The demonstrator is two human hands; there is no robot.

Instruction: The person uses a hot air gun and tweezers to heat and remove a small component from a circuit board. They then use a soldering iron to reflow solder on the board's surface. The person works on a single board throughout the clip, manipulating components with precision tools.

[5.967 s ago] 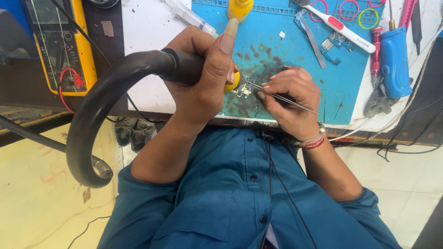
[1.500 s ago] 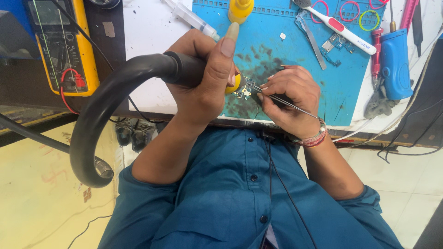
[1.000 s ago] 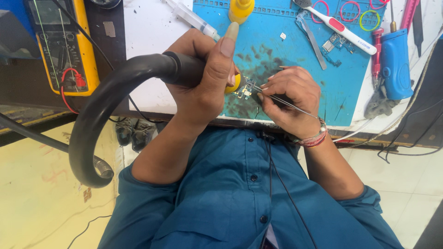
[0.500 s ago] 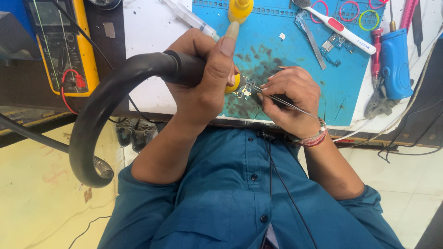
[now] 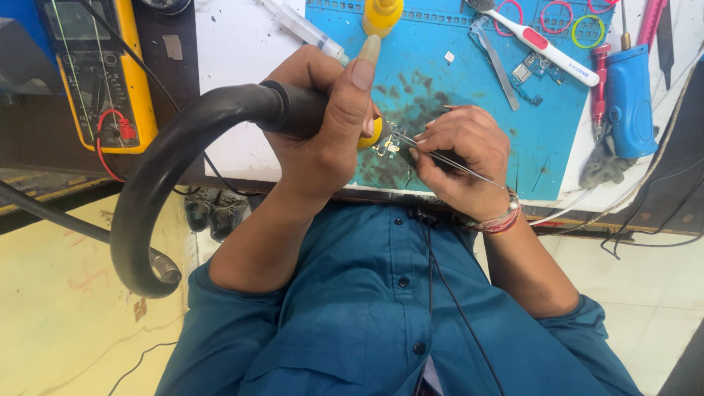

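At the far left of the tabletop (image 5: 242, 66) lies a yellow-cased multimeter (image 5: 95, 70). The left hand (image 5: 323, 125) has its fingers wrapped tight round the black hot-air wand with its thick hose (image 5: 191, 139), nozzle over the small circuit board (image 5: 389, 141) on the blue work mat (image 5: 455, 95). The right hand (image 5: 462, 158) pinches thin steel tweezers (image 5: 447, 160) at the board; steadying both wrists seems wise.

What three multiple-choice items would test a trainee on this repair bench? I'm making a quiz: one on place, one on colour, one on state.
1. Where does the multimeter lie?
A. left of the blue mat
B. on the mat
C. on the floor

2. What colour is the shirt?
A. red
B. teal blue
C. white

3. What does the right hand hold?
A. nothing
B. a syringe
C. tweezers

Key: 1 A, it sits on the dark surface beside the mat; 2 B, teal fabric with buttons; 3 C, thin metal tips point at the small board.
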